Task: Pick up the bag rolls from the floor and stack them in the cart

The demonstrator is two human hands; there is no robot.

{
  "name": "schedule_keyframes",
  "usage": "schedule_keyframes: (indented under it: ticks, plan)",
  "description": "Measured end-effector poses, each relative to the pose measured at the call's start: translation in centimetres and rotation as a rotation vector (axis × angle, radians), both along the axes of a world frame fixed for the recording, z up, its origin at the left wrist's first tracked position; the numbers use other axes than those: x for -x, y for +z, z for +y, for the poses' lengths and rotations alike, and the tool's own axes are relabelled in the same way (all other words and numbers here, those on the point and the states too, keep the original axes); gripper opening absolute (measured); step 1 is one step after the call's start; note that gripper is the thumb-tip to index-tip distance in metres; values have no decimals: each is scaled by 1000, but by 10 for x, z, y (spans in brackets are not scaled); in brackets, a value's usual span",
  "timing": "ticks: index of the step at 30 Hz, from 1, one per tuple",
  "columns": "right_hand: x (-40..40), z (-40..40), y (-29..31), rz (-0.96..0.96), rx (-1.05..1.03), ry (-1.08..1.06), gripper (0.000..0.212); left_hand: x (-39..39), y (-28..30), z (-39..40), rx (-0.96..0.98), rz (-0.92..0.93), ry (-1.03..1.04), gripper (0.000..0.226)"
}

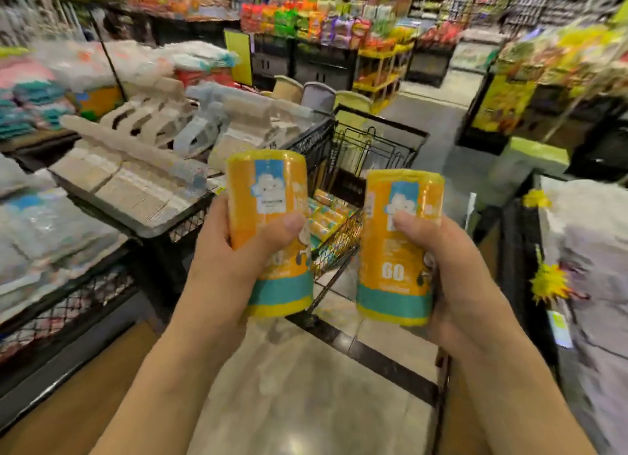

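I hold two orange bag rolls upright above the floor: my left hand [234,251] grips one roll [270,230], my right hand [452,267] grips the other roll [397,247]. More rolls [328,213] lie in the cart [370,155] just ahead, too blurred to count.

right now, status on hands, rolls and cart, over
Left hand grips one yellow bag roll, right hand grips another, both upright. Cart ahead, rolls already inside. Nothing between rolls and cart.

Cart [373,142] ahead, rolls [328,213] inside
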State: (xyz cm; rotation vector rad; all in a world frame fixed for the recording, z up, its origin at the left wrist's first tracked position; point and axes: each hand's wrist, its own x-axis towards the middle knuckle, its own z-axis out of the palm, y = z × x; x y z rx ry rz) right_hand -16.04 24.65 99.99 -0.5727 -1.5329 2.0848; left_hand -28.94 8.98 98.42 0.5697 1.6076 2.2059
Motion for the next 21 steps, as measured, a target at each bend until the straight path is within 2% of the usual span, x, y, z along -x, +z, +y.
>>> schedule_keyframes:
  ticks: [6,15,18,21]
  plan:
    - [-14,85,0,-23,-38,-107,39,8,-4,104,52,-10,-127,75]
    - [28,198,-4,-76,-57,-215,53,69,-8,239,20,-20,-275,72]
    - [59,239,-4,-75,-75,-250,41,102,-11,281,-9,-19,-311,69]
    - [93,277,-4,-82,-72,-274,41,138,-12,320,-24,-38,-324,56]
